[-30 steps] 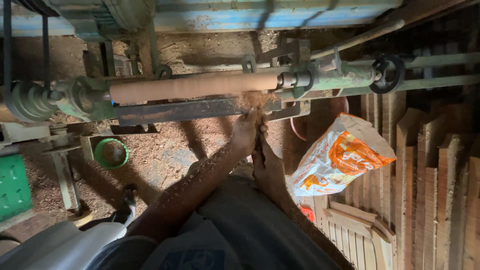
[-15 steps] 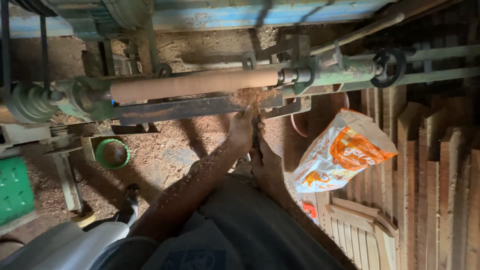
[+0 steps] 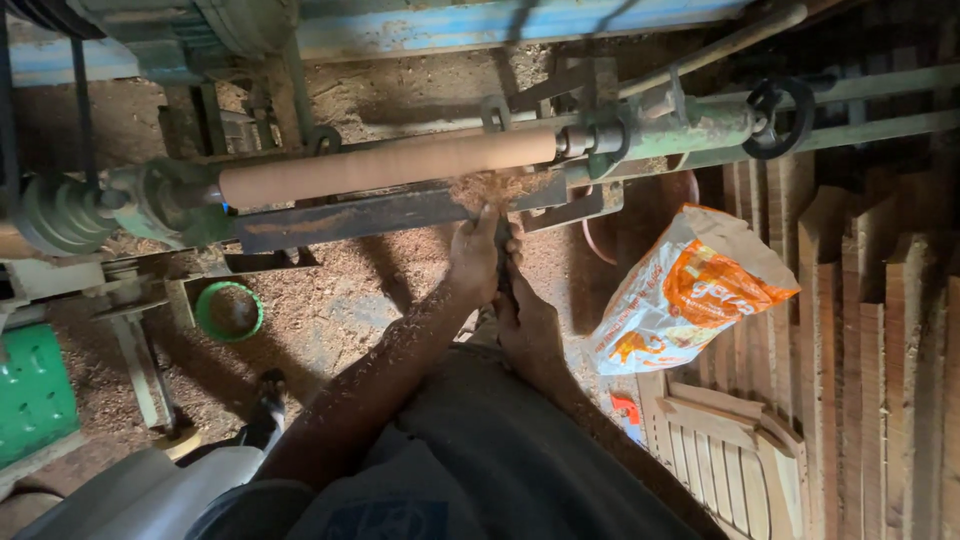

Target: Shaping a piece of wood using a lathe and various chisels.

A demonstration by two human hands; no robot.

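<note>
1. An orange and white plastic bag stands on the floor to the right of the hands, just beside a row of cut wooden boards. It is crumpled, with a folded top. Its print is too small to tell apart.
2. A round green container sits on the sawdust floor to the left, well apart from the hands. A green perforated crate lies at the left edge.
3. The wooden cylinder is mounted on the lathe, between a green headstock on the left and a green tailstock with a black handwheel on the right. Its surface is smooth, round and pale brown.
4. A dark, rusty metal tool rest runs just below the cylinder. Loose wood shavings pile on it near the right end.
5. The left hand is closed around a thin dark tool, with the fingers pressing at the rest, just below the cylinder.
6. The right hand is closed too, gripping the same tool lower down, touching the left hand. The tool tip is hidden by shavings.
7. Both forearms are dusted with sawdust.
</note>
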